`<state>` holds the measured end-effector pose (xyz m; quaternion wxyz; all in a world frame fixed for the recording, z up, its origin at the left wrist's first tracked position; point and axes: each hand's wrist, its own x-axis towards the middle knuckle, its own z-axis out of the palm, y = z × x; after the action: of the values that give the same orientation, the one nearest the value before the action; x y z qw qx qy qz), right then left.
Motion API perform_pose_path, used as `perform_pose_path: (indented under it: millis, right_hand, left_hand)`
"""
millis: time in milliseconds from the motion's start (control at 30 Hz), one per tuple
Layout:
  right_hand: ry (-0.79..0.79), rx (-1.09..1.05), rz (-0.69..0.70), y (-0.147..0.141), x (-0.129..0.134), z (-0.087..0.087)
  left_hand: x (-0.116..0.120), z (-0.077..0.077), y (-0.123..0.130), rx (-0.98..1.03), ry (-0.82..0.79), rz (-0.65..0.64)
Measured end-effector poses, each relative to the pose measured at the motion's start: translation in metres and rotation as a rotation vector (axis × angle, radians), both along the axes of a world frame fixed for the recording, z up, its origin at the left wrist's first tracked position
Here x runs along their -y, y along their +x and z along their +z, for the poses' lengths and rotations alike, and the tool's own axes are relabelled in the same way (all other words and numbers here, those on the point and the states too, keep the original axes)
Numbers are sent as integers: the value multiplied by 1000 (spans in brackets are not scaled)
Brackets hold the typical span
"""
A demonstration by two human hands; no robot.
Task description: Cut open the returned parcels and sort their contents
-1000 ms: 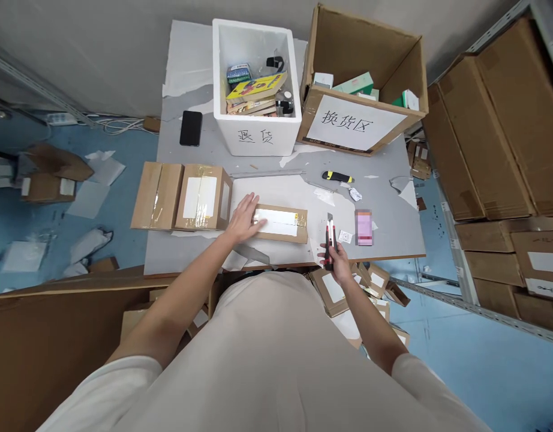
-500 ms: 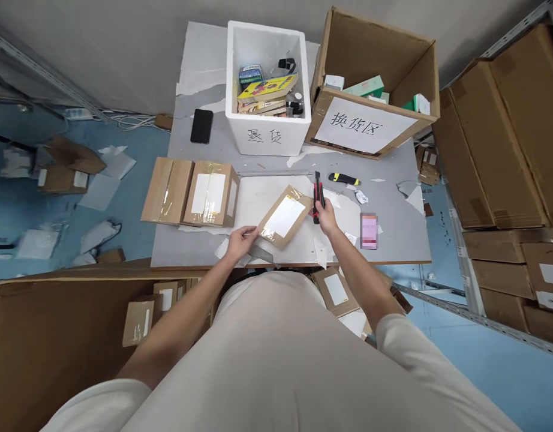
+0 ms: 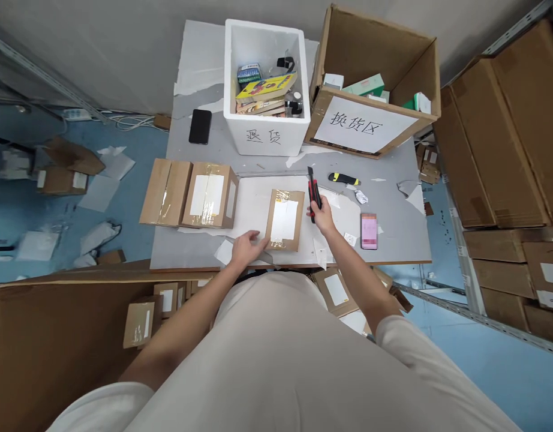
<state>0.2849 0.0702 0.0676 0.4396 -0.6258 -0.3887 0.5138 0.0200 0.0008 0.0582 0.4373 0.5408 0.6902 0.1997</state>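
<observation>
A flat cardboard package [image 3: 294, 225] with a white label and clear tape lies on the pale mat in front of me. At its lower left corner is my left hand [image 3: 247, 249], thumb touching the edge and fingers spread apart. My right hand [image 3: 322, 215] is closed around a red and black box cutter [image 3: 313, 189], just right of the package, its tip pointing away from me. The cutter stays clear of the package. Beyond it rests a second cutter, black and yellow [image 3: 344, 179].
Two taped cartons [image 3: 210, 195] stand side by side at the left. At the back are a white foam box [image 3: 265, 135] holding books and a large carton [image 3: 366, 126] with small boxes inside. A black phone [image 3: 200, 126] and a pink-screened phone [image 3: 369, 231] lie on the table.
The package has turned from slanted to nearly straight and now lies flat. My left hand has slid slightly right and its fingers have loosened. The cutter has shifted a little left.
</observation>
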Motion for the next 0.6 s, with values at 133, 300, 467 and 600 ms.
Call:
perform_pose_path:
  millis: [133,300,467,600]
  right_hand:
    - [-209,-204,-119,-9,80,0]
    - [-370,-437,-219,-37,143,-5]
    - [-304,-475,-285,-44,137,-9]
    - [-211,-396,-317,-21,116,-11]
  left_hand:
    - [-73,-3,12,70,170,-96]
    - [-129,-22,34,263,185,-172]
    - [-123,-24,32,360,174,-93]
    - [-97,-10,7,225,172,37]
